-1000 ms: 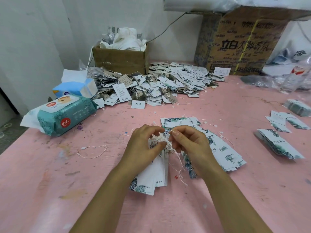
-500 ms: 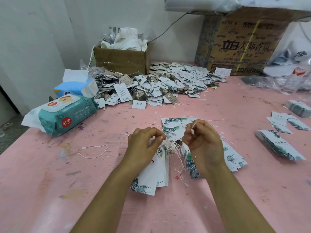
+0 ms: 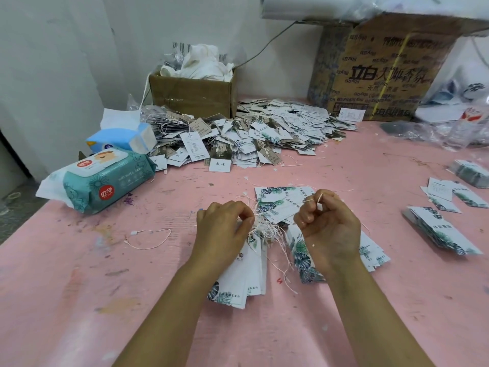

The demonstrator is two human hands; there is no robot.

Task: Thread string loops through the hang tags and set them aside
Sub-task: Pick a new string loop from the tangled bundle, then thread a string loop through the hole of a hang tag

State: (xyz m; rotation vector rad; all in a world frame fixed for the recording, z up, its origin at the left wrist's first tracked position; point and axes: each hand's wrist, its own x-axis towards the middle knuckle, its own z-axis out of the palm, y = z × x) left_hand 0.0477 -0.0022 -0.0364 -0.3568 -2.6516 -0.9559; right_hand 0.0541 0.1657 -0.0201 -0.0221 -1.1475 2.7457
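Now that the right hand has pulled away from the left hand, it's got one string loop pinched in its curled fingers, with the little white clasp poking up. A second ago both hands were bunched together over the tangle. The left hand's fingers are curled tight round the stack of hang tags hanging below it, and the bunch of strings spills out between the hands. My guess is that loop is singled out and ready to thread.
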